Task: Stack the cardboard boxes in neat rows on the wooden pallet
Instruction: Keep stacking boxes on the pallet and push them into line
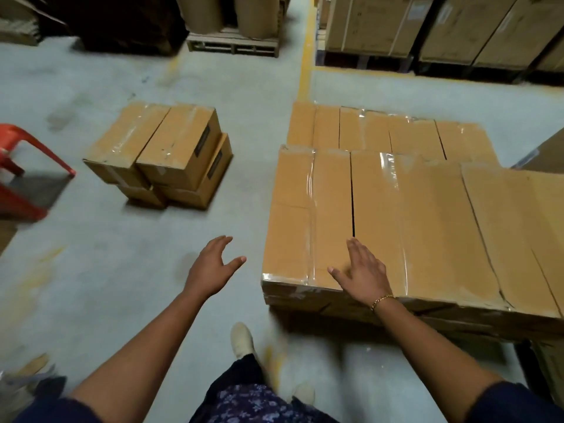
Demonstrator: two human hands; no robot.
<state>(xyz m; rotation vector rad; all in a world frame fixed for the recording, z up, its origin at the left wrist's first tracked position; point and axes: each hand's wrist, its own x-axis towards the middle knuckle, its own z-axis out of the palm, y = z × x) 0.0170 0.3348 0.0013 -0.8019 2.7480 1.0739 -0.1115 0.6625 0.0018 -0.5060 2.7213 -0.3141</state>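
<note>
Taped cardboard boxes (427, 215) lie in rows side by side on the right, forming a flat top; the pallet under them is mostly hidden. A small pile of loose boxes (164, 148) sits on the floor to the left, stacked two high. My right hand (360, 270) is over the near-left corner of the stacked rows, fingers straight; whether it touches the cardboard I cannot tell. My left hand (213, 264) hangs open above the bare floor, left of the stack, holding nothing.
A red plastic chair (21, 169) stands at the left edge. A yellow floor line (305, 71) runs to the back. Large cartons on pallets (427, 29) fill the back right; a pallet (232, 45) with paper rolls stands at the back centre.
</note>
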